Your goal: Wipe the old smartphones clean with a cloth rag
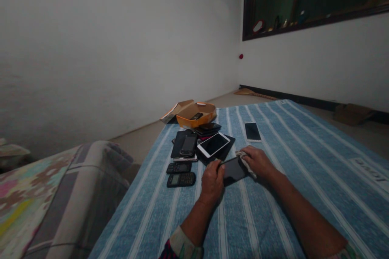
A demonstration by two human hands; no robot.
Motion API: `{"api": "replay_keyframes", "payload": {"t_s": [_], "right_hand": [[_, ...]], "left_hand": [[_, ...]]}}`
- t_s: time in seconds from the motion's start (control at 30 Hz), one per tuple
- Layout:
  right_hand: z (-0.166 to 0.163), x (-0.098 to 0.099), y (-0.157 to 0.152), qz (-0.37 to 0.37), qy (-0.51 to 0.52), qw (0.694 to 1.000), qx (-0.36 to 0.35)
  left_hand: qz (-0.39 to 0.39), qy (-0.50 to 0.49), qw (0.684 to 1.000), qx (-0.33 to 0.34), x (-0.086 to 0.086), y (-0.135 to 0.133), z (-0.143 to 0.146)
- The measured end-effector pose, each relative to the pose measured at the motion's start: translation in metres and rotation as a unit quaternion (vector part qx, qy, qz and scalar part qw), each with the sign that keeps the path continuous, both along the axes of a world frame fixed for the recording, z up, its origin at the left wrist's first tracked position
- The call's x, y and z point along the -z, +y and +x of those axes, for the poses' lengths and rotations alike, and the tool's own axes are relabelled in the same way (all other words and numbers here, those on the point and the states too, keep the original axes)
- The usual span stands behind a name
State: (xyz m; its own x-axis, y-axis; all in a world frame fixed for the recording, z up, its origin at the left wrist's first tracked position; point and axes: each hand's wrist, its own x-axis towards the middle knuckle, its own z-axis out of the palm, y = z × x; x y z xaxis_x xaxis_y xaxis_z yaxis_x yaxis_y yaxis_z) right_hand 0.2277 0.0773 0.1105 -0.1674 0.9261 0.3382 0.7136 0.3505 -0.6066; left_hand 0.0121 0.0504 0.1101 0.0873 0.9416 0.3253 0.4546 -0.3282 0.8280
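My left hand (212, 180) grips the left end of a dark smartphone (233, 170), its thumb along the near edge. At the phone's right end my right hand (258, 162) is closed on a pale cloth (246, 164), which touches the phone. Just beyond lies a white smartphone (214, 145) with a black screen, tilted on a dark flat item (229, 147). Left of my hands are two black keypad phones (181, 179), side by side. Behind them a dark touchscreen phone (189, 145) rests on a stack of dark devices.
A blue striped cloth (304, 194) covers the table. At its far end stands an open orange box (194, 121) with a phone inside. Another white phone (252, 132) lies alone at the back right. A draped bed or couch (79, 194) is at the left.
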Motion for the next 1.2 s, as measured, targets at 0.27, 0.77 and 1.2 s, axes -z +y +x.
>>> {"api": "replay_keyframes", "payload": {"t_s": [0.27,0.77,1.2], "right_hand": [[-0.017,0.021,-0.004,-0.016,-0.1,0.992,0.076],[-0.048,0.032,-0.044,0.081,-0.27,0.945,0.165],[-0.065,0.042,-0.047,0.115,-0.193,0.969,0.102]], "left_hand": [[-0.012,0.168,0.984,0.064,0.003,-0.011,-0.001],[-0.05,0.114,0.986,0.11,0.011,-0.016,-0.017],[-0.053,0.103,0.988,0.103,0.018,-0.013,-0.018]]}}
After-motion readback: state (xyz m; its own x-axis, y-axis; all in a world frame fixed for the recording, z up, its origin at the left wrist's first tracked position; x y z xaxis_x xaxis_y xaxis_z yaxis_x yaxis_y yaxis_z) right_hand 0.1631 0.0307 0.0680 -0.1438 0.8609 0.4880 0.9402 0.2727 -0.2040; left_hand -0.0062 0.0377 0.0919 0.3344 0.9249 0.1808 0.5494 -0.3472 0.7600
